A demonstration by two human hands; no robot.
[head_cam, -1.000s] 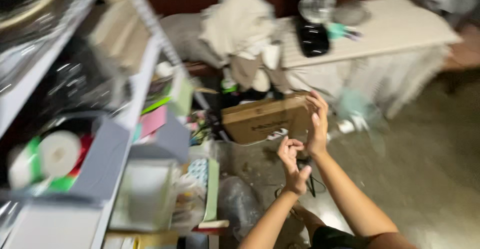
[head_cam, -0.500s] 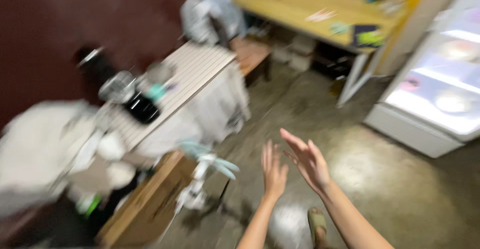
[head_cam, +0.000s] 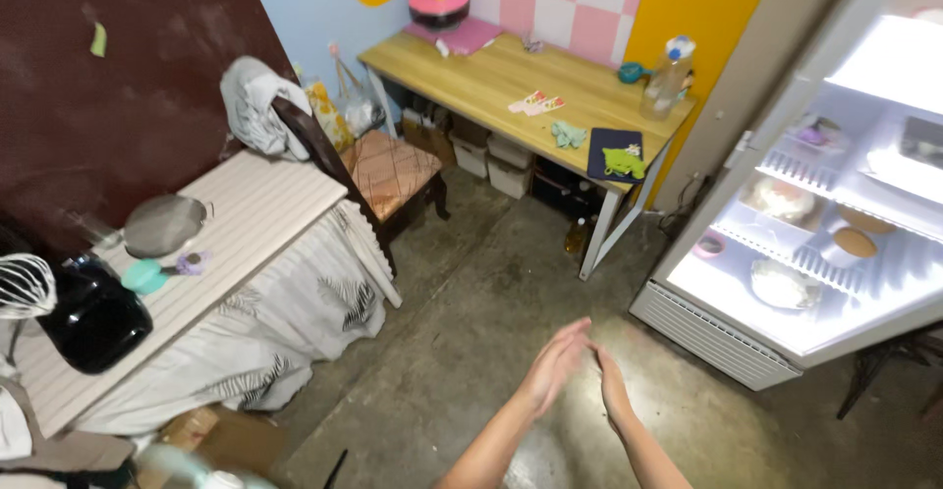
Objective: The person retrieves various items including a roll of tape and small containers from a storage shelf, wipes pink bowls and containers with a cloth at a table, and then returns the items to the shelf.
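My left hand (head_cam: 555, 363) and my right hand (head_cam: 611, 389) are raised side by side over the bare concrete floor (head_cam: 471, 283), palms nearly facing each other and fingers stretched out. Neither hand holds anything. They hover in mid-air, touching no object. The nearest thing is the open refrigerator (head_cam: 835, 194) to the right, its lit shelves carrying plates and bowls of food.
A low white table (head_cam: 255, 214) draped with a leaf-print cloth stands at left, bearing a black jug (head_cam: 93, 322) and a metal bowl (head_cam: 162, 224). A wooden chair (head_cam: 383, 170) and a long wooden desk (head_cam: 521, 86) with boxes underneath line the far wall.
The view has swung from the cluttered shelves and cardboard box round to the open room and fridge. My hands let go of the box area and now hang free with fingers spread.
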